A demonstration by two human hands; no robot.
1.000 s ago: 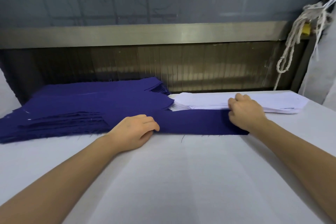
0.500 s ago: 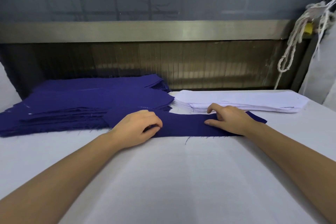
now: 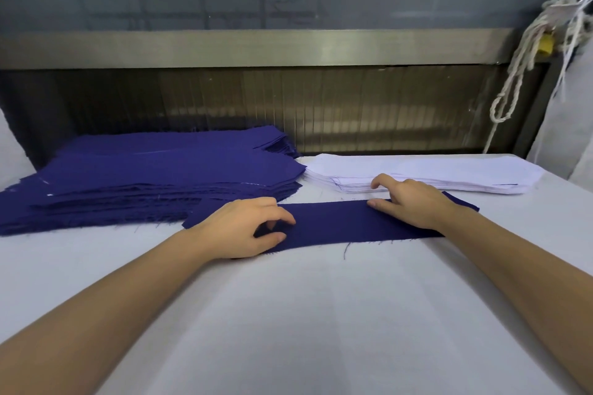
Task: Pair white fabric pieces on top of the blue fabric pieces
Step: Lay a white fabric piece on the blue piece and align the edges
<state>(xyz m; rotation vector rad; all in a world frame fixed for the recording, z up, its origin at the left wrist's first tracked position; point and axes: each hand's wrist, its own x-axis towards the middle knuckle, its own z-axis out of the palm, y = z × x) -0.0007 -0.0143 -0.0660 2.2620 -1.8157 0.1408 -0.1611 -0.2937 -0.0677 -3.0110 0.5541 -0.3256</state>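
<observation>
Our left grip [image 3: 244, 228] rests on the left part of a blue strip [image 3: 333, 224]. Its fingers are loosely bent, with the tips on the cloth and the thumb a little apart. It is not clenched. Our right grip [image 3: 414, 202] lies released on the right part of the same strip, with the fingers stretched out and the thumb flat on the cloth. The strip lies flat across the bench [image 3: 305, 314], left to right. Just past its left end is the blue pile [image 3: 154, 183]. Just past our right grip, on the far right, is the white pile [image 3: 433, 173]. The two piles sit side by side. A rope [image 3: 513, 83] hangs at the far right.
</observation>
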